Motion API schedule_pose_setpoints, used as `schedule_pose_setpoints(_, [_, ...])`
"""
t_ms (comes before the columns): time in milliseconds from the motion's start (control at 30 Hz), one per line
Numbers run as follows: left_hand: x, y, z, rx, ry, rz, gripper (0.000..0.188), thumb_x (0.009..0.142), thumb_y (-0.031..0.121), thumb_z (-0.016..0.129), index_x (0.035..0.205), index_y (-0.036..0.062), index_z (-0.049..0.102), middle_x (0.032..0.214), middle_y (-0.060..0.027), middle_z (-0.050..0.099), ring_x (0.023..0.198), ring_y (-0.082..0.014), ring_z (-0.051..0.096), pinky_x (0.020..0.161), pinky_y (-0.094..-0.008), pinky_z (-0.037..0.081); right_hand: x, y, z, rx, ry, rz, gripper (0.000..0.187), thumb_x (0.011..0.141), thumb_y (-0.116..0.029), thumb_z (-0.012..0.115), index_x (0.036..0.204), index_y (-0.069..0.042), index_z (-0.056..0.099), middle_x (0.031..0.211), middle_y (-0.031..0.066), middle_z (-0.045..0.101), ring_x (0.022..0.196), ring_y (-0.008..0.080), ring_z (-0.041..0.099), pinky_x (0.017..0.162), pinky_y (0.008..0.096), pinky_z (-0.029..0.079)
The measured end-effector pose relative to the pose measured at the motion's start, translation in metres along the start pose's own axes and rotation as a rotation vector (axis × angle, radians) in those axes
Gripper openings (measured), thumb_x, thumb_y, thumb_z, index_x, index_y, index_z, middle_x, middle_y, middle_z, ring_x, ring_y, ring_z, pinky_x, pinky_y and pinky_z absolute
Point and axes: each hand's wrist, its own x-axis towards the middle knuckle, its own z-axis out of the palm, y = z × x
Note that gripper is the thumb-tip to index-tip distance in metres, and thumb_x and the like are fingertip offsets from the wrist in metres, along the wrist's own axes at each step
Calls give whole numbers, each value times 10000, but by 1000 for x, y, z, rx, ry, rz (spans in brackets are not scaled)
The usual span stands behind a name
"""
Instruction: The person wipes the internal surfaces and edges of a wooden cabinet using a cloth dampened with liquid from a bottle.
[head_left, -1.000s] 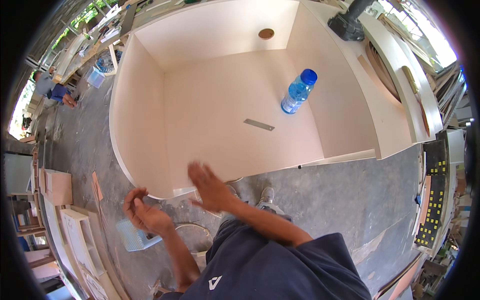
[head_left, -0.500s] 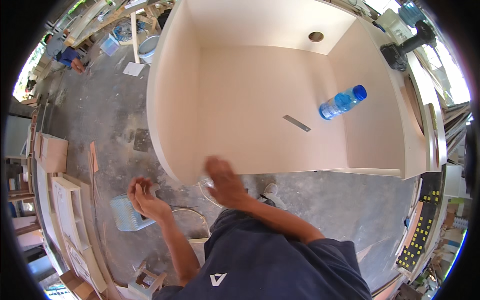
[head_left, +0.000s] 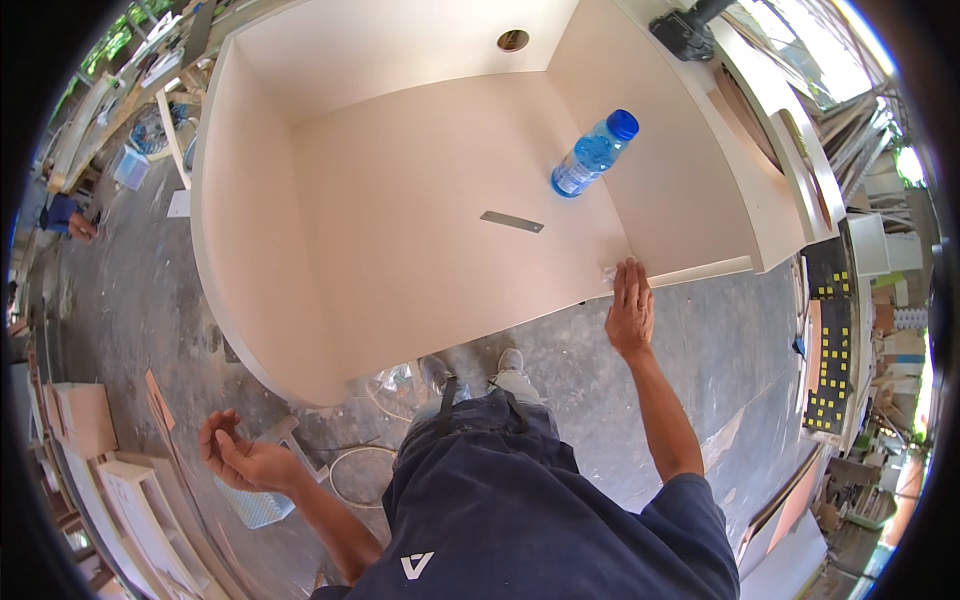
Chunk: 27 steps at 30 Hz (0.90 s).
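In front of me lies a large cream cabinet box (head_left: 400,220) with its hollow side up. My right hand (head_left: 630,310) is at its near edge, close to the right inner corner, fingers pressed together. Beside the fingertips shows a small crumpled whitish piece (head_left: 609,273), partly hidden by them; its material is unclear. My left hand (head_left: 248,458) hangs in the air off the box's near left corner, loosely curled with fingers apart and nothing in it. Inside the box stand a blue-capped water bottle (head_left: 590,160) and, lying flat, a short thin metal strip (head_left: 512,222).
A dark cordless power tool (head_left: 685,35) rests beyond the box's right side. A light blue basket (head_left: 262,507) stands on the floor below my left hand, near a looped cable (head_left: 335,477). Wooden frames (head_left: 140,500) line the left. Another person (head_left: 70,218) is at the far left.
My right hand has swept from the box's near left to its near right edge. My left hand has moved slightly left and down. The view has shifted, with the box now further left.
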Motion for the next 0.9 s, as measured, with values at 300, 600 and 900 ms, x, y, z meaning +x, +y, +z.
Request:
schedule_pose_setpoints(300, [-34, 62, 54, -247, -385, 402, 251, 959, 66, 470, 1143, -98, 519, 995, -249, 589, 822, -316, 573, 797, -439, 514, -32, -206, -29, 375, 196, -121, 569, 941, -97, 485, 1499, 7, 449, 1552, 203, 427, 1443, 339, 409, 1073, 483, 421])
schedule_pose_setpoints(600, [-153, 21, 129, -80, -1413, 263, 350, 858, -57, 633, 1203, 5, 644, 1161, -187, 629, 1050, -345, 622, 863, -396, 510, -7, -30, -8, 99, 337, 313, 567, 809, 17, 562, 1353, -123, 637, 1395, 58, 599, 1154, 296, 566, 892, 446, 439])
schedule_pose_setpoints(900, [-208, -14, 134, 358, -1667, 706, 608, 878, 153, 619, 1413, -96, 469, 1454, -242, 418, 1350, -399, 380, 1107, -537, 286, -18, -31, 4, 131, 285, 351, 584, 832, -62, 570, 1415, -91, 566, 1469, 67, 533, 1170, 319, 555, 955, 412, 489])
